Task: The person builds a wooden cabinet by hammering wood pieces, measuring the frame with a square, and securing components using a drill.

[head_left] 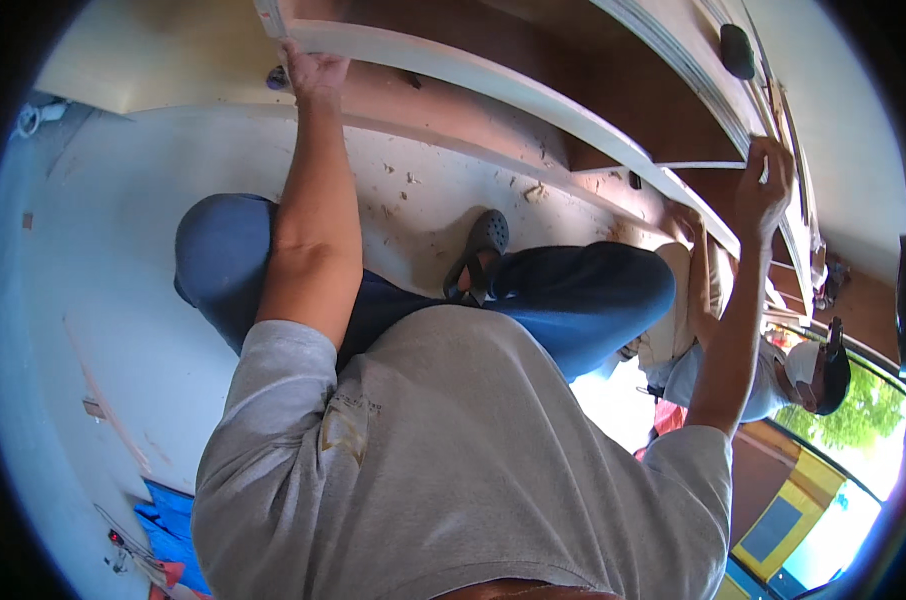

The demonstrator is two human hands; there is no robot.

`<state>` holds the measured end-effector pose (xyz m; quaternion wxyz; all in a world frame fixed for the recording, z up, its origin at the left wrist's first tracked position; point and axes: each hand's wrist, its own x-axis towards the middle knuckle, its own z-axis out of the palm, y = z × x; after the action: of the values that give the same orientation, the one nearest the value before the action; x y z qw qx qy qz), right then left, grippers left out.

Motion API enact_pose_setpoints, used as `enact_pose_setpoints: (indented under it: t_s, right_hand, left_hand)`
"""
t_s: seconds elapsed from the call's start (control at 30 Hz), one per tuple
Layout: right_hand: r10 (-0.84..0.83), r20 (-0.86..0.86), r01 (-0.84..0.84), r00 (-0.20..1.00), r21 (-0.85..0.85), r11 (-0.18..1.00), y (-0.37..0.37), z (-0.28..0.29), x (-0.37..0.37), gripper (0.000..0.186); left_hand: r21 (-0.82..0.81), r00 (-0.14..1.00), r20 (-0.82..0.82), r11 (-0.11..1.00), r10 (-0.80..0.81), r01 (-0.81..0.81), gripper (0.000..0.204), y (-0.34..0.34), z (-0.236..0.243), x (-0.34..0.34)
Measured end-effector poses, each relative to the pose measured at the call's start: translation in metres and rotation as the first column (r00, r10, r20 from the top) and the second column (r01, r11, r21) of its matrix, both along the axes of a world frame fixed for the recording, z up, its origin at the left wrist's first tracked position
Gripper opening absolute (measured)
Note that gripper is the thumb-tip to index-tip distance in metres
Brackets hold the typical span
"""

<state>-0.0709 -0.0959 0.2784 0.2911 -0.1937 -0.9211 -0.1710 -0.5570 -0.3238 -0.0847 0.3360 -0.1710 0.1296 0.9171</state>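
A large wooden cabinet frame [493, 82] with a pale front rail and brown inner panels spans the top and right of the head view. At its left end, my left hand [318, 74] grips the lower rail near the corner, the fingers partly hidden behind the wood. My right hand [769, 185] is raised at the right, its fingers curled at the cabinet's upper edge [708, 115]. Part of that grip is hard to make out. Both arms are stretched forward while I squat with knees apart.
At the right, a co-worker [743, 375] in a dark cap crouches with a hand at the cabinet. Wood shavings [536, 192] lie on the pale floor near my shoe [488, 235]. A dark oblong object [737, 52] rests on the cabinet; a blue sheet [173, 525] lies lower left.
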Motion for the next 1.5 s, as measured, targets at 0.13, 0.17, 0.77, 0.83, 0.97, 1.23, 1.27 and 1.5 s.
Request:
enact_pose_setpoints:
  t_s: [0.13,0.17,0.77,0.83,0.97,1.23,1.27,1.5]
  right_hand:
    - [0.123,-0.033,-0.128,0.992,-0.285,0.950,-0.033,-0.081,0.022,0.003]
    - [0.065,0.021,-0.042,0.998,-0.555,0.831,-0.038,-0.109,0.029,0.010]
    - [0.389,0.233,-0.111,0.891,-0.720,0.685,-0.049,-0.400,-0.189,0.033]
    - [0.120,0.247,0.063,0.961,-0.625,0.778,-0.053,-0.436,-0.231,0.039]
    - [0.081,0.406,0.188,0.910,-0.580,0.793,0.004,-0.505,-0.259,0.050]
    - [0.041,0.564,0.124,0.825,-0.252,0.960,0.020,-0.535,-0.267,0.045]
    - [0.043,0.590,0.073,0.806,-0.171,0.983,0.017,-0.536,-0.262,0.044]
    - [0.571,0.242,-0.395,0.784,-0.516,0.761,-0.037,-0.490,-0.225,0.032]
  left_hand:
    - [0.207,0.989,-0.143,0.978,0.032,-0.002,0.079,-0.026,-0.039,-0.053]
    - [0.344,0.958,-0.288,0.931,-0.015,0.118,0.082,-0.048,-0.041,-0.083]
    - [0.188,0.985,-0.112,0.976,0.129,-0.106,0.049,-0.024,-0.017,-0.006]
    - [0.198,0.977,-0.134,0.971,0.164,-0.135,0.048,-0.035,-0.016,-0.003]
    - [0.167,0.979,-0.069,0.970,0.190,-0.176,0.047,-0.008,0.012,0.013]
    - [0.182,0.971,-0.151,0.971,0.183,-0.155,0.044,-0.014,0.028,0.015]
    - [0.184,0.972,-0.146,0.970,0.185,-0.157,0.044,-0.014,0.028,0.015]
    - [0.269,0.977,-0.133,0.955,0.167,-0.127,0.044,-0.018,0.003,0.003]
